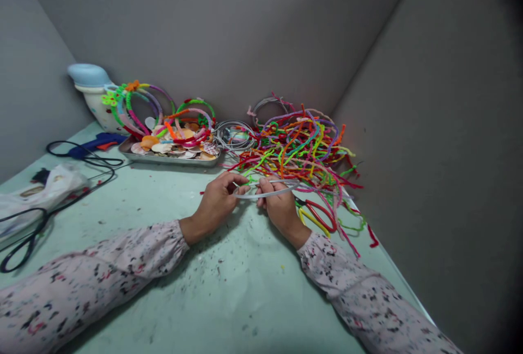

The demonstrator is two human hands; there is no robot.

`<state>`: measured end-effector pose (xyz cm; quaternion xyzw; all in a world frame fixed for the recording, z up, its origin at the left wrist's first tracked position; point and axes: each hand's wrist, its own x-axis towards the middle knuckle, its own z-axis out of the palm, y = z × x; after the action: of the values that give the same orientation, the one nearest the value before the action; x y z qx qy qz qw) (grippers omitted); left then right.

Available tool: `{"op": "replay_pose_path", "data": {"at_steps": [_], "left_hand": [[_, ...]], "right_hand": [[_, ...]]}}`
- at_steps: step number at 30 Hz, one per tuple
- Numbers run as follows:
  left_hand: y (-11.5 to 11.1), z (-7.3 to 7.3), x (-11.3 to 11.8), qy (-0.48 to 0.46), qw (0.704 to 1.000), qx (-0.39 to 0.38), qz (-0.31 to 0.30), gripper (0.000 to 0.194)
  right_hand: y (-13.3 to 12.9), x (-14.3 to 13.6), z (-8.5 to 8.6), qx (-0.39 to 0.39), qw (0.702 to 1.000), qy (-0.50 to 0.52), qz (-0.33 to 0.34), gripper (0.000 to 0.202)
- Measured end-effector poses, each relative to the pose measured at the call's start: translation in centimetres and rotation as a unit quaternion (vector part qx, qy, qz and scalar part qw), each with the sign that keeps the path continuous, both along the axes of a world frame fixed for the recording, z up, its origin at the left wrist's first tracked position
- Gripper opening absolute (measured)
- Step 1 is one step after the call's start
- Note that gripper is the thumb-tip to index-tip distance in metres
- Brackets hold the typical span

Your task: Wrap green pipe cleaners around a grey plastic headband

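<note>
A thin pale grey hoop (pixel 265 194) is held level between my two hands over the table. My left hand (pixel 218 199) pinches its left end, where a bit of green pipe cleaner (pixel 252 179) shows by the fingertips. My right hand (pixel 280 204) has its fingers closed on the hoop a little to the right. Just behind the hands lies a tangled heap of coloured pipe cleaners (pixel 292 144). Pliers with red and yellow handles (pixel 321 217) rest beside my right hand.
A metal tray (pixel 171 161) of shells and colourful wrapped hoops stands at the back left. Near it are wire coils (pixel 235 136), a blue glue gun (pixel 96 144) with black cable, a blue-lidded container (pixel 98 98) and a plastic bag (pixel 61 182). Grey walls enclose the table.
</note>
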<state>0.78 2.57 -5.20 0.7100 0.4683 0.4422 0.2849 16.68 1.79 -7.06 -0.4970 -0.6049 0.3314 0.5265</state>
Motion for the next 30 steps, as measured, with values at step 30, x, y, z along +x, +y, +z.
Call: {"op": "replay_pose_path", "data": {"at_steps": [30], "left_hand": [[0.63, 0.05, -0.28, -0.034, 0.998, -0.06, 0.002, 0.017]], "right_hand": [[-0.43, -0.27, 0.34, 0.0, 0.999, -0.024, -0.048, 0.027]]}}
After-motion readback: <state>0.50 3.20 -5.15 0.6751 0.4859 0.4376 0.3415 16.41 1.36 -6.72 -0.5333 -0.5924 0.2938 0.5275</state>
